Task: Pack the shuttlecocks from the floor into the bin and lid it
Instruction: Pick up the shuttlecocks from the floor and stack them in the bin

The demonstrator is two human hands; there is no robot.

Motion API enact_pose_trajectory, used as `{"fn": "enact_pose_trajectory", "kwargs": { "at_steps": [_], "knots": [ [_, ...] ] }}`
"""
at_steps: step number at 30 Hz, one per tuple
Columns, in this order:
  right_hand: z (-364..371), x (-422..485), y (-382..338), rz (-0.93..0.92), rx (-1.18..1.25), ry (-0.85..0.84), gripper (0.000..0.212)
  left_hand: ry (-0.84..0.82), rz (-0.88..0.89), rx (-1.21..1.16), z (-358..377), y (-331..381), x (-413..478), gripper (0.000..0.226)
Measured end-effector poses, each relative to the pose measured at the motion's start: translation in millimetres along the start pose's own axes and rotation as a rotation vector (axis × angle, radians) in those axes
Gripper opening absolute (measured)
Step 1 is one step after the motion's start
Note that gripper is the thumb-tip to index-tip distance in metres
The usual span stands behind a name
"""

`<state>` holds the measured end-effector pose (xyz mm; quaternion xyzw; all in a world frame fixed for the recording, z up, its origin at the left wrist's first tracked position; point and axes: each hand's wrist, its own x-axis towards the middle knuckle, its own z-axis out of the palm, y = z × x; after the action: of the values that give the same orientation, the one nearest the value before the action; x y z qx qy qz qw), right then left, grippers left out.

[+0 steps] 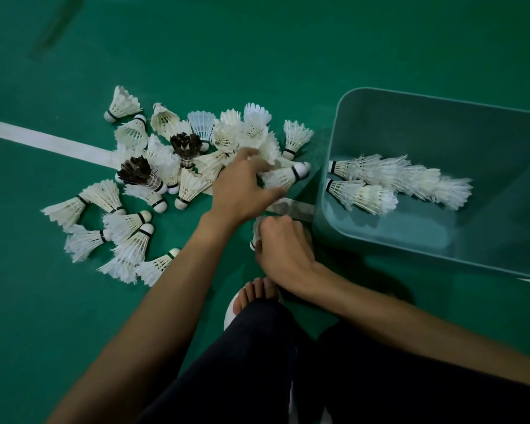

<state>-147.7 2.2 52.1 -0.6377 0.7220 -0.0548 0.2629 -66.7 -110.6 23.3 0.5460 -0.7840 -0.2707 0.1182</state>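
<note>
Shuttlecocks (129, 221) lie in a loose heap on the floor in the left and centre of the frame, mostly white-feathered with dark bands at the cork. Two dark-feathered ones (185, 145) sit among them. Any print on the bands is too small to read.

The bin (328, 191), a translucent teal tub with no lid on it, stands at the right of the frame, just beside the heap. Inside it lie two nested rows of shuttlecocks (401, 175), the upper row long and the lower one short, their corks pointing left.

The left hand (242, 191) reaches into the right edge of the heap. It pinches the feather skirt of a white shuttlecock (285, 175) between thumb and fingers, the cork pointing at the bin. The right hand (285, 255), below it and near the bin's lower left corner, has its fingers curled round another shuttlecock (255, 235), of which only a strip of feathers and cork shows.

The surface is a green court floor (257, 56) crossed by a white line (43, 139) that runs from the left edge under the heap. At the bottom centre are a bare foot (257, 293) and dark trousers (288, 377).
</note>
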Motion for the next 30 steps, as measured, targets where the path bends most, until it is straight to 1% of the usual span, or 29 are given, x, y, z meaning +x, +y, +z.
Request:
{"fn": "enact_pose_trajectory", "kwargs": {
  "at_steps": [1,3,5,7,10,12,13,16,20,23,24,26,28,30],
  "knots": [
    [-0.2,0.2,2.3,0.010,-0.007,-0.004,0.008,-0.047,0.013,0.086,5.4,-0.3,3.6,0.054],
    [-0.4,0.2,7.7,0.032,0.007,-0.004,0.011,-0.050,0.033,0.109,14.6,-1.9,8.1,0.049],
    [-2.1,0.1,12.0,0.038,0.055,0.035,0.009,0.031,0.051,0.064,17.6,-2.1,8.8,0.041],
    [-5.0,0.0,14.5,0.022,0.098,0.086,0.003,0.120,0.057,0.008,15.9,-0.9,5.5,0.041],
    [-11.9,-2.0,10.4,-0.053,0.166,0.137,0.013,0.316,0.006,-0.064,0.8,8.7,-6.3,0.042],
    [-23.0,-4.1,4.4,-0.102,0.191,0.173,0.017,0.428,-0.029,-0.148,-13.2,18.8,-13.3,0.041],
    [-30.6,-5.4,1.7,-0.112,0.199,0.204,0.020,0.467,-0.039,-0.228,-21.6,24.6,-15.8,0.042],
    [-62.6,-9.1,-6.0,-0.092,0.238,0.288,0.030,0.532,-0.037,-0.494,-44.6,36.6,-12.9,0.043],
    [-122.1,-22.4,-6.1,-0.092,0.336,0.352,0.029,0.511,0.019,-0.949,-71.1,81.4,-12.1,0.030],
    [-164.0,-32.0,16.7,-0.013,0.447,0.364,0.033,0.367,0.030,-1.137,-78.7,122.6,-13.4,0.017],
    [-175.8,-34.8,29.4,0.023,0.480,0.378,0.034,0.320,0.045,-1.150,-78.0,134.6,-13.1,0.016],
    [-196.8,-40.6,58.5,0.099,0.561,0.431,0.037,0.298,0.043,-1.108,-73.6,154.2,-10.5,0.019],
    [-211.8,-47.6,91.6,0.192,0.628,0.465,0.039,0.310,0.007,-1.016,-65.3,167.6,-6.0,0.022],
    [-221.1,-53.9,125.9,0.302,0.610,0.488,0.033,0.265,-0.035,-0.863,-55.2,178.6,-1.1,0.029]
  ]
}}
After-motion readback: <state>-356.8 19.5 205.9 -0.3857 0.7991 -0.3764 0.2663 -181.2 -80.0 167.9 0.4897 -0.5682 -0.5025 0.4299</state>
